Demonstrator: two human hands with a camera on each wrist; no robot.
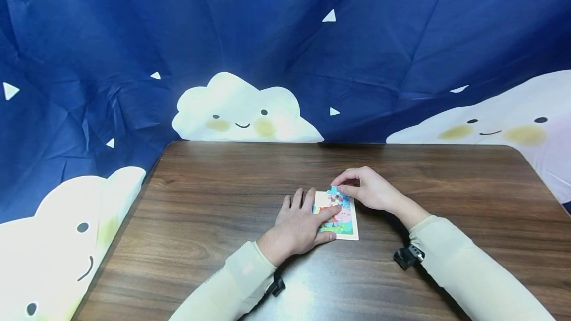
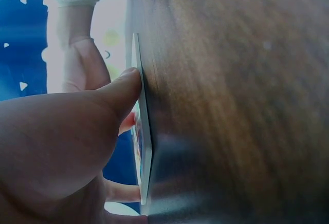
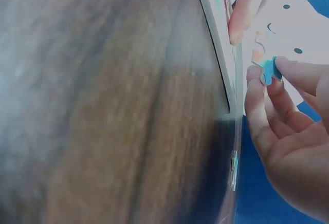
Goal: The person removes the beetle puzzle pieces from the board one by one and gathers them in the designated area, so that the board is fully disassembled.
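Jutting from right hand (image 1: 372,189) (pinched): puzzle piece (image 3: 268,70).

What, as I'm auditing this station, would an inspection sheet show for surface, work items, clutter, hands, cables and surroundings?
Surface: brown wood-grain table.
Work items: puzzle board with a white border and cartoon picture, lying on the table; puzzle piece held by its far edge.
Clutter: one small, thin item on the table, seen edge-on; can't tell what it is.
Hands: left hand rests on the board, fingers spread; right hand pinches the piece.
Cables: nothing seen.
Surroundings: blue cloth printed with smiling white clouds.
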